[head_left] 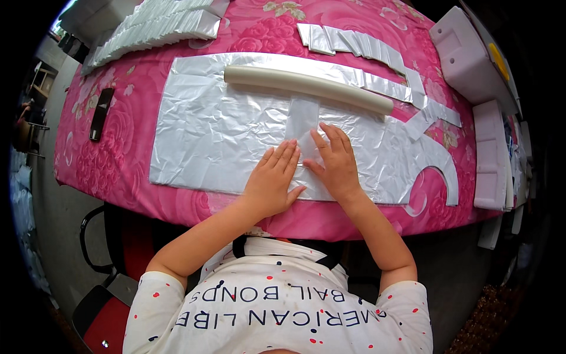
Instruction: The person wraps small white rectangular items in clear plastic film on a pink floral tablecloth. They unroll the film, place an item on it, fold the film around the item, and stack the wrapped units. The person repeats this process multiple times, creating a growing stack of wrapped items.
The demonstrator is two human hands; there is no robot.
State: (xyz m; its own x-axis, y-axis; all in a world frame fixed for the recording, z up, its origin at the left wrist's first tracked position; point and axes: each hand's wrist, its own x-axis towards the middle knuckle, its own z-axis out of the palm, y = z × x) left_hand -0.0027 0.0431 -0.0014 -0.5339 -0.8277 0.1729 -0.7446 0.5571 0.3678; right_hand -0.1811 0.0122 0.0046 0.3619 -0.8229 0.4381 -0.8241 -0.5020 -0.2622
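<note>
A stack of silvery-white plastic bags (206, 124) lies flat on the table, its cut-out handle end at the right. On top, near the middle, is a narrow folded strip of thin plastic (302, 115). My left hand (272, 180) lies flat at the strip's left edge, fingers stretched out together and thumb apart. My right hand (336, 165) rests on the right edge of the strip with fingers spread and slightly bent; its thumb points at my left hand. A long off-white tube (306, 87) lies across the stack beyond both hands.
The table wears a pink floral cloth (259, 38). Folded plastic bundles (159, 32) are piled far left; a row of folded bags (354, 44) curves at far right. A dark phone-like object (101, 115) lies left. White foam boxes (466, 53) line the right edge. A red-seated chair (103, 321) stands lower left.
</note>
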